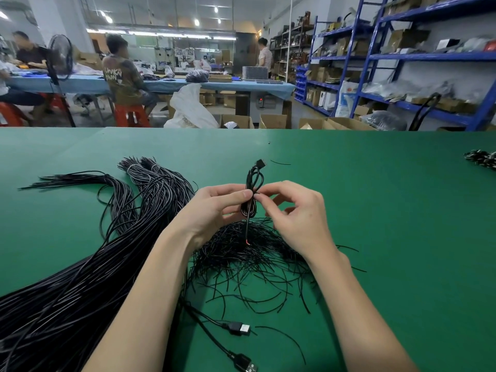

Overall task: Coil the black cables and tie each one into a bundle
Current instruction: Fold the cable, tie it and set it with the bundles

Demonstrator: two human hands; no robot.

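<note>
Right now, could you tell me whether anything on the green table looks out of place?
Nothing looks damaged. One short black tie lies alone beyond the coiled cable in both hands, away from the tie pile.

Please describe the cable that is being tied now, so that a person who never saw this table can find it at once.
On the green table, look above the heap of short black ties near the middle. The coiled cable is held upright there between the left hand and right hand. Unlike the long cables lying at the left, it is folded small and lifted.
</note>
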